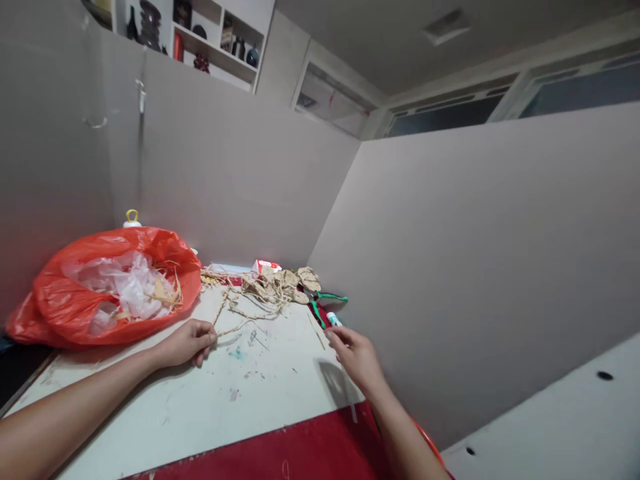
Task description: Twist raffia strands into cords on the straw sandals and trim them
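My left hand point(189, 343) rests low over the white tabletop, its fingers pinched on the end of a twisted straw cord point(235, 329). The cord runs back to a tangle of more straw cord and flat woven straw pieces point(273, 285) at the far end. My right hand point(357, 360) is raised on the right side, thumb and fingers drawn together; what they hold, if anything, is not clear. A thin straw strip point(317, 331) lies just left of its fingertips. Beyond that hand are a small white bottle point(333, 319) and green-handled pliers point(320, 308).
A red plastic bag point(55, 293) with clear plastic and straw scraps inside stands at the left. A red-and-white box point(266, 265) sits at the back. Grey partitions point(240, 173) enclose the table point(200, 407). Red sheet point(280, 453) covers its near edge.
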Available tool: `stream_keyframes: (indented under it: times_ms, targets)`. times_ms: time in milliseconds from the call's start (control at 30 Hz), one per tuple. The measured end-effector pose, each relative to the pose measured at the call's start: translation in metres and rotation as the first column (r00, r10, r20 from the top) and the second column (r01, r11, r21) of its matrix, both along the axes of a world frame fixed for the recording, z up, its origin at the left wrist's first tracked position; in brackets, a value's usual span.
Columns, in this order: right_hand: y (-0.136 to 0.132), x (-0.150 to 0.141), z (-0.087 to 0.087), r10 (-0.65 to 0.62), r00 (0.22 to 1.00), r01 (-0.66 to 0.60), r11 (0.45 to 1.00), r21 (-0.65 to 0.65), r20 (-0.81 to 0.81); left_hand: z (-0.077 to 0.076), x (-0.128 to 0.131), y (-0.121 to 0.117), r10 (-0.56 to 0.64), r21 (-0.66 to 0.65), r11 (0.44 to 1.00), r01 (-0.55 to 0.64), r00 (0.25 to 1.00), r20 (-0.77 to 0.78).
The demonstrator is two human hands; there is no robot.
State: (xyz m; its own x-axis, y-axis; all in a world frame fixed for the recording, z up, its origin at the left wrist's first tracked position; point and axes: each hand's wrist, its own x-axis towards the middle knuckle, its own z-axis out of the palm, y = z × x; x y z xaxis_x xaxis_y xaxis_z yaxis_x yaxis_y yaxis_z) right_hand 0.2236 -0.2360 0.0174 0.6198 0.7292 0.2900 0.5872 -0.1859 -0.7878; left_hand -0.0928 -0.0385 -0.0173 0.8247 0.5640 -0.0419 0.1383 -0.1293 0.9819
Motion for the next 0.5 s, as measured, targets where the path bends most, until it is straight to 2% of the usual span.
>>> stream_keyframes:
  times_ms: [100,200,333,500]
  targets:
    - [0.074,0.009,0.0,-0.015,0.998,0.014,1.0,-0.02,-0.068,-0.002,0.0,-0.001,0.003,0.003,1.0,-0.003,1.0,0.014]
    - [0.123,0.013,-0.012,-0.04,0.982,0.017,0.993,-0.119,-0.187,-0.003,0.001,-0.001,0.007,0.003,1.0,-0.007,1.0,0.025]
    - [0.149,0.011,-0.027,-0.054,0.958,0.011,0.988,-0.152,-0.281,-0.007,0.002,0.002,-0.003,-0.001,1.0,0.003,1.0,0.031]
    - [0.153,0.02,-0.023,-0.067,0.945,0.064,0.998,-0.021,-0.32,-0.007,0.003,0.005,-0.027,-0.009,1.0,0.028,0.999,0.025]
